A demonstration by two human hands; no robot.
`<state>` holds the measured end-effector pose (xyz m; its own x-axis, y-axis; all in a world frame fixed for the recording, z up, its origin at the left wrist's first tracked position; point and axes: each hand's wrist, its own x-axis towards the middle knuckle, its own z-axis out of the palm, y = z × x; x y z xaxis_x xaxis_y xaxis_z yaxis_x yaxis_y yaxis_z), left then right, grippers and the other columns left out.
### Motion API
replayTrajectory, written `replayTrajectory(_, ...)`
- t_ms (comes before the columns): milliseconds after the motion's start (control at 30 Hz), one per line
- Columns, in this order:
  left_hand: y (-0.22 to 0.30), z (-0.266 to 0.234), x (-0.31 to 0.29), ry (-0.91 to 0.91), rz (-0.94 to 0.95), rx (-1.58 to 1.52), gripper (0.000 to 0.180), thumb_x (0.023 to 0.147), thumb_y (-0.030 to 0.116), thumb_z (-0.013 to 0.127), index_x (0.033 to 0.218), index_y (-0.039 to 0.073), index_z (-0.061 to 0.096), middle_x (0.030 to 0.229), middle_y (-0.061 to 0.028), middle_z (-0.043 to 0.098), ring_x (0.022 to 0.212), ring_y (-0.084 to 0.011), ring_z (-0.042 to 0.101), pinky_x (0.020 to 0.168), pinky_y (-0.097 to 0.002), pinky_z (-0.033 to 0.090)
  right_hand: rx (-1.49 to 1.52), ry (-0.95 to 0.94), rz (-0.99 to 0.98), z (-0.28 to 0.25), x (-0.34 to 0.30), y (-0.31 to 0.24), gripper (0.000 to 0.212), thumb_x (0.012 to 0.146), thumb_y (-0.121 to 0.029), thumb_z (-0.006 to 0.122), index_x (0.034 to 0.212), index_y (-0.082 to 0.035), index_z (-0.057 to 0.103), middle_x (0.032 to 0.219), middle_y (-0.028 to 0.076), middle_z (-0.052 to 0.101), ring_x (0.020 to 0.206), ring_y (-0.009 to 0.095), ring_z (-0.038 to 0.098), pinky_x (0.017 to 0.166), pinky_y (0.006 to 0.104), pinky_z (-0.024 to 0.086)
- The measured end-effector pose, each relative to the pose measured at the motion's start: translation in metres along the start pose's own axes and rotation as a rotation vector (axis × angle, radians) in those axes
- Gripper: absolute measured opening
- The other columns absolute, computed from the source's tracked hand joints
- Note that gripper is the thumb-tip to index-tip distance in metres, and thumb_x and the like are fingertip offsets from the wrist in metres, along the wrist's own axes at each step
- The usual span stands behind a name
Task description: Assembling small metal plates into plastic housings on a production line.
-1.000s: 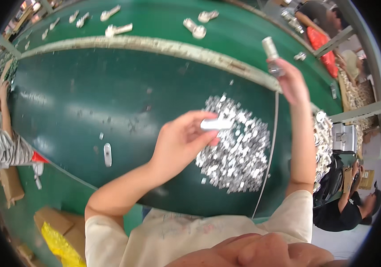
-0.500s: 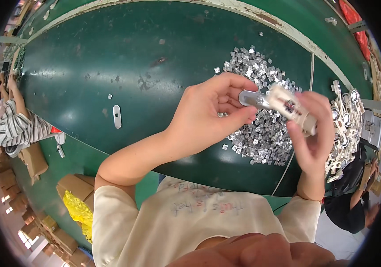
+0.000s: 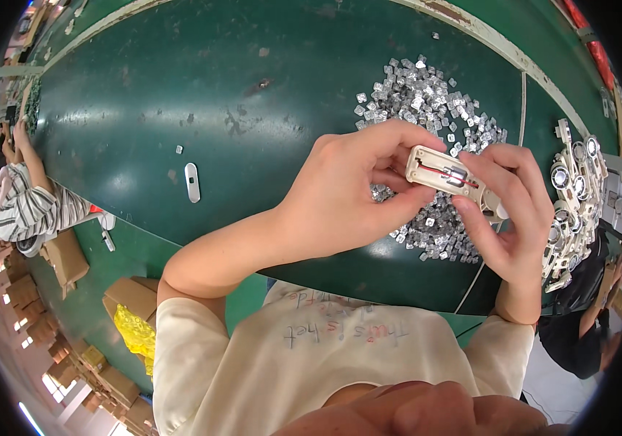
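Note:
Over the heap of small silvery square pieces (image 3: 423, 91), both hands hold a white plastic housing (image 3: 421, 171) with an open tray-like side facing up. A red wire and a dark part show inside it. My left hand (image 3: 358, 189) pinches its left end between thumb and fingers. My right hand (image 3: 518, 211) grips the right end, where a round part (image 3: 494, 206) sticks out by the palm. A silver oblong plate is out of sight, perhaps beneath the housing. Another oblong plate (image 3: 192, 182) with a hole lies on the table to the left.
One loose square piece (image 3: 179, 150) lies near the plate on the green table (image 3: 129, 116). A pile of similar white housings (image 3: 576, 182) with round rings sits at the right. Other people (image 3: 38, 196) are at the far left and right. A yellow bag (image 3: 135, 334) stands below left.
The white housing has come left to my left hand and is now held by both hands, its wired side up. The silver plate seen in my left hand earlier no longer shows.

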<state>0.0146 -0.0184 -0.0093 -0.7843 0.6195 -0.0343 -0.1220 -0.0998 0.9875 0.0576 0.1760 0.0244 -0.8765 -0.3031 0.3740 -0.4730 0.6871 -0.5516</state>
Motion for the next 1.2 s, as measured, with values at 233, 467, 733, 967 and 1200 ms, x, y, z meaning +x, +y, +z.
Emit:
replayTrajectory(233,-0.004,0.001,-0.001,-0.016,0.027,-0.073,0.032,0.08,-0.005,0.06,0.111,-0.003,0.051,0.102,-0.01,0.059,0.091,-0.014,0.059,0.078,-0.0254,0.05,0.053,-0.032,0.026,-0.001,0.0,0.003,0.035,0.061,0.001,0.072,0.095,0.0,0.064,0.084,0.011,0.052,0.069,0.02,0.055,0.058,0.0272,0.045)
replayTrajectory(467,-0.007,0.003,0.0,0.065,-0.044,-0.028,0.022,0.084,-0.003,0.056,0.105,-0.004,0.051,0.096,-0.0102,0.06,0.082,-0.0112,0.06,0.069,-0.0224,0.051,-0.001,-0.001,-0.004,0.012,-0.006,0.005,0.037,0.061,-0.001,0.074,0.097,0.0,0.062,0.089,0.011,0.053,0.072,0.019,0.055,0.059,0.0265,0.045)
replayTrajectory(733,-0.016,0.011,0.002,0.282,0.069,0.054,0.017,0.078,-0.003,0.059,0.093,0.002,0.053,0.076,-0.0077,0.059,0.066,-0.016,0.061,0.059,-0.0257,0.049,0.31,0.158,0.187,0.036,-0.02,0.007,0.039,0.063,0.004,0.074,0.096,0.0,0.054,0.09,0.011,0.057,0.077,0.018,0.057,0.064,0.0266,0.046)
replayTrajectory(967,-0.022,0.009,0.001,0.274,0.268,0.321,0.02,0.078,-0.012,0.053,0.095,-0.001,0.052,0.091,-0.0087,0.051,0.082,-0.0143,0.054,0.071,-0.0237,0.047,0.063,0.226,-0.129,0.037,-0.015,0.007,0.037,0.063,0.009,0.07,0.094,0.003,0.051,0.086,0.015,0.055,0.073,0.024,0.056,0.06,0.0304,0.046)
replayTrajectory(1200,-0.014,-0.025,0.01,0.416,0.291,0.632,0.043,0.072,0.016,0.072,0.105,-0.001,0.051,0.098,-0.0156,0.053,0.086,-0.022,0.055,0.074,-0.0298,0.047,0.261,0.005,0.221,0.033,0.044,0.023,0.033,0.069,-0.01,0.074,0.095,-0.004,0.053,0.084,0.005,0.056,0.075,0.012,0.054,0.064,0.0245,0.044)
